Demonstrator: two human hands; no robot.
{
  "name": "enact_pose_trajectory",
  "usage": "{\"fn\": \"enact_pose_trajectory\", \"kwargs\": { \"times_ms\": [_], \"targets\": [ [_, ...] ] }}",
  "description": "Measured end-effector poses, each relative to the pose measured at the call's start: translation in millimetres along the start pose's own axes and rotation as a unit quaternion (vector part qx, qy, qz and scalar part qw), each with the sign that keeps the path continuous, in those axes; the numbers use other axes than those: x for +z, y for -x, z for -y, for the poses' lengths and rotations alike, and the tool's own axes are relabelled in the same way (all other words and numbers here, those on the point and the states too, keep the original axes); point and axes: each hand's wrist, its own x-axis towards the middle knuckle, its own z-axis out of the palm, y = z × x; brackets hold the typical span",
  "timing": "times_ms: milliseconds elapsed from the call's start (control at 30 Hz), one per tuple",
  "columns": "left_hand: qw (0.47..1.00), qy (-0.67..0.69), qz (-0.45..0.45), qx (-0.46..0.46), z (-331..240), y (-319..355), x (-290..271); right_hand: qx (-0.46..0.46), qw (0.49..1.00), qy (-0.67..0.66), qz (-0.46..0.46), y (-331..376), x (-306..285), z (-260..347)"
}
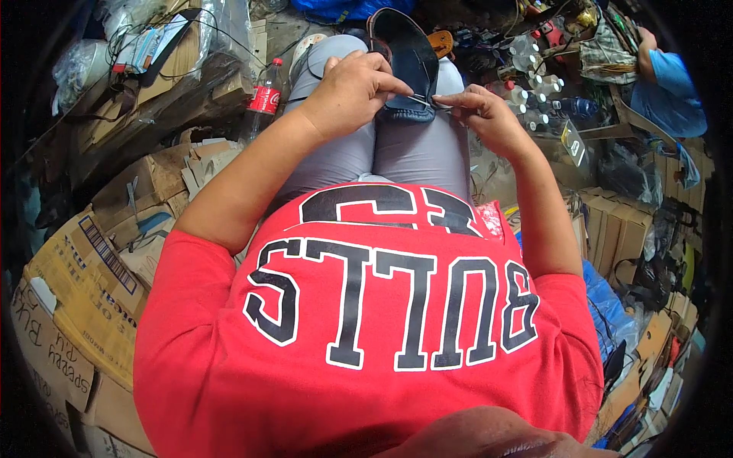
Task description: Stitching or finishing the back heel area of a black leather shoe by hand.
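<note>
A dark shoe point(408, 65) with a black inside rests on my grey-trousered legs, its stitched toe end towards me. My left hand point(355, 88) is closed at the left of the shoe. From its fingertips a thin, pale, needle-like piece point(418, 99) reaches across the shoe's near end. On the right, my right hand point(485, 114) pinches at the shoe's near right edge, close to the tip of that piece. What its fingertips hold is too small to make out.
A plastic bottle point(266, 99) with red cap and label stands left of my legs. Several small white-capped bottles point(534, 95) stand at right, near another person's blue-clothed part point(672, 95). Cardboard boxes point(84, 294) lie at left, and stacked cartons point(615, 229) at right.
</note>
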Motion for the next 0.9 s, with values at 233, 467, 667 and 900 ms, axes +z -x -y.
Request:
{"fn": "enact_pose_trajectory", "kwargs": {
  "times_ms": [233,467,667,900],
  "targets": [
    [0.977,-0.212,-0.008,0.031,-5,6,-12,-0.067,0.967,0.242,-0.039,4,2,15],
    [0.963,-0.27,-0.006,0.004,-5,7,-7,-0.048,0.98,0.19,-0.035,4,4,12],
    [0.995,-0.07,-0.003,0.066,2,-5,-5,0.008,1.0,0.0,0.016,-8,-6,-4],
    [0.986,-0.161,-0.025,0.046,12,-3,1,0.026,0.998,-0.035,0.044,-22,-11,-9]
  ]
}}
